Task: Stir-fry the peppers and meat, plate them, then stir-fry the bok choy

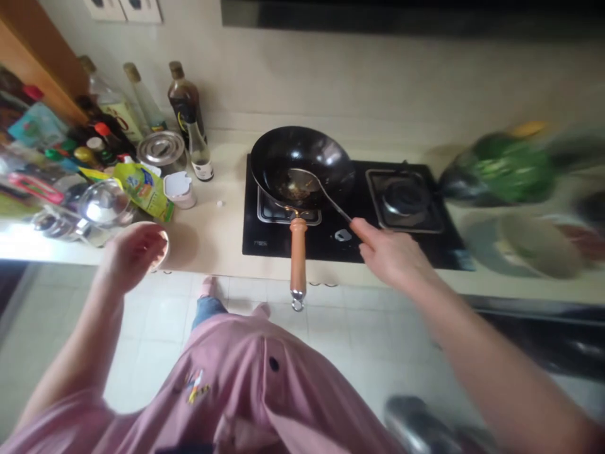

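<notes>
My right hand (pixel 394 252) grips the wooden handle of a metal spatula (pixel 333 203), fingers wrapped round it. The spatula's head rests inside a black wok (pixel 271 154), among some small bits and liquid at the bottom. The wok sits on the left burner, its wooden handle (pixel 298 252) pointing towards me with no hand on it. Over at the left counter edge, my left hand (pixel 137 252) is closed, fingers curled together over a pale bowl (pixel 165 250) that it mostly hides. Whatever may be between those fingers does not show.
Bottles (pixel 184 94), a lidded metal pot (pixel 161 149), a yellow-green bag (pixel 144 189) and a white tub (pixel 180 190) crowd the left counter. The black stove (pixel 350 243) has a second burner (pixel 405 195). Blurred greens (pixel 517 170) and bowls (pixel 539 246) stand at right.
</notes>
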{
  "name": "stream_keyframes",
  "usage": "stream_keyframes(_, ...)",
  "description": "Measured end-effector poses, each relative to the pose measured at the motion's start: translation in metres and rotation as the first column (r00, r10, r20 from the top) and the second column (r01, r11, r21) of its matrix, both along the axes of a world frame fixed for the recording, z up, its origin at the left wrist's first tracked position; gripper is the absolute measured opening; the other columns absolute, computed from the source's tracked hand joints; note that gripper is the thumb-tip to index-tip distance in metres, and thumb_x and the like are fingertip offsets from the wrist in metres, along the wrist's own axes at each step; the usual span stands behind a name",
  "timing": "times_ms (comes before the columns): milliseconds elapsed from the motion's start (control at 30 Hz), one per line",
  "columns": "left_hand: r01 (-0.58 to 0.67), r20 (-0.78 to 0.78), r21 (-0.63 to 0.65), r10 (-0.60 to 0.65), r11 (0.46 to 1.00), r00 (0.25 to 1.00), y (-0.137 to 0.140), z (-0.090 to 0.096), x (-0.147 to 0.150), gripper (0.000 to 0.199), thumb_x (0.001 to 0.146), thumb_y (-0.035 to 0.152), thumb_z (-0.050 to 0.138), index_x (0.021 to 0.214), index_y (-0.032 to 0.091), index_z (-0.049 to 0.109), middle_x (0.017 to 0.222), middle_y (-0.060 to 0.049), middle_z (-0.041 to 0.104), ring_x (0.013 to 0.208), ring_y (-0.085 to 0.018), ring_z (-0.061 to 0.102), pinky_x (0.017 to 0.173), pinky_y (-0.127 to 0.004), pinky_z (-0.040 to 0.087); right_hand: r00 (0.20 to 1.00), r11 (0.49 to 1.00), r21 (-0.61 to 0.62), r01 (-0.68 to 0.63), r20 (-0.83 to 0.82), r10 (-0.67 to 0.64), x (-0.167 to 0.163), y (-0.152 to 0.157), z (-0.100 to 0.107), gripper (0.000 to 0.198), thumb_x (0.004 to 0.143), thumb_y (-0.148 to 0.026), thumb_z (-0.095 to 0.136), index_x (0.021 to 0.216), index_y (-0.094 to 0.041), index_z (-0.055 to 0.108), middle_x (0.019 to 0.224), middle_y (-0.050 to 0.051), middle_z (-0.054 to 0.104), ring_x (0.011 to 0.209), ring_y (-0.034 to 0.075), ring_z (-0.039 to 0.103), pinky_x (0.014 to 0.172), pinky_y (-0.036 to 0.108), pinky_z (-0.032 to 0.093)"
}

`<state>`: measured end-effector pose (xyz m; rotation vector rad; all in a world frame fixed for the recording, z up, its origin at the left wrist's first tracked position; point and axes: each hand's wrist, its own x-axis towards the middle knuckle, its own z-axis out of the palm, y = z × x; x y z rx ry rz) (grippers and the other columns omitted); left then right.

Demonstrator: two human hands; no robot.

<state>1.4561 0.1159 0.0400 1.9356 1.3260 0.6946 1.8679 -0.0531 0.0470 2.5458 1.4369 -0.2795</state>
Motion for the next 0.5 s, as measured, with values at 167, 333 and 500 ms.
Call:
stream_keyframes(167, -0.006, 0.178, -0.335, 0.07, 0.942, 0.981, -0.089, -0.051, 0.014, 0.037, 0.071, 0.045, 0.069, 0.093, 0.015, 0.064, 0.07, -0.004, 0.067, 0.054, -0.015, 0.063, 0.049, -0.027, 0.054, 0.992, 0.992, 0.047, -0.118, 0.039, 0.116, 0.024, 0.001, -0.01, 0.05, 0.09, -0.023, 0.036, 0.138, -0.024, 0.047, 0.097, 0.013, 0.063, 0.08, 0.023, 0.059, 0.065, 0.03, 0.037)
stream_keyframes(333, -0.029, 0.25, -0.456, 0.159, 0.89, 0.955, -0.101, -0.091, 0.031, 0.047, 0.069, 0.049, 0.072, 0.098, 0.014, 0.06, 0.078, -0.005, 0.065, 0.063, -0.017, 0.067, 0.053, -0.029, 0.056, 0.99, 0.991, 0.007, -0.135, 0.046, 0.135, 0.029, -0.013, -0.009, 0.051, 0.091, -0.024, 0.036, 0.142, -0.026, 0.044, 0.096, 0.011, 0.061, 0.078, 0.023, 0.059, 0.067, 0.031, 0.038)
stream_keyframes(500, -0.141, 0.18, -0.163, 0.17, 0.977, 0.969, -0.029, -0.114, 0.069, 0.06, 0.069, 0.04, 0.071, 0.12, 0.016, 0.051, 0.111, -0.014, 0.061, 0.091, -0.023, 0.066, 0.071, -0.039, 0.059, 0.991, 0.987, 0.093, -0.13, 0.05, 0.126, 0.029, 0.003, -0.019, 0.053, 0.091, -0.024, 0.034, 0.143, -0.03, 0.044, 0.098, 0.012, 0.059, 0.081, 0.024, 0.059, 0.069, 0.032, 0.041)
